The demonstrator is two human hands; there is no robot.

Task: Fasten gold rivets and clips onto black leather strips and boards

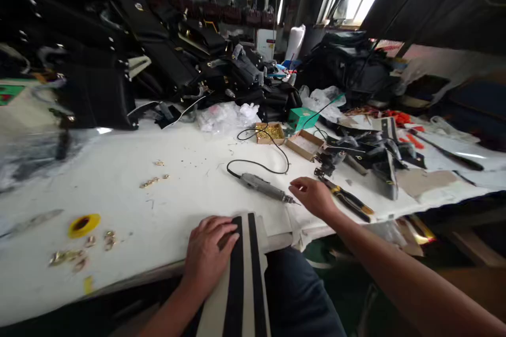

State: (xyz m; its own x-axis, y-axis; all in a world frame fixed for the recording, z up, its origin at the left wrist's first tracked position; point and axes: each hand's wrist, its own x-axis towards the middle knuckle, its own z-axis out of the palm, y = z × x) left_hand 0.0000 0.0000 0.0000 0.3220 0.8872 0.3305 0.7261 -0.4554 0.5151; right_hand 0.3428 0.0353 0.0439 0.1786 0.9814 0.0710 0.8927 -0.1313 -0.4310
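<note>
At the near edge of the desk (190, 189), the striped panel (247, 274) is best kept steady beneath the flat-laid left hand (210, 253), while the right hand (314, 197) is held curled beside the powered driver (263, 186), any grip indiscernible.

I see the left hand (211, 253) and the right hand (312, 195) uncovered on my feed, bare from the fingers to the wrists. The left forearm (169, 308) and the right forearm (395, 268) are bare too, as far as my view reaches, each narrowing toward the wrist. Lower down I make out dark blue trousers (300, 295), matte and plain over the thigh; the weave is too soft for me to tell.
</note>
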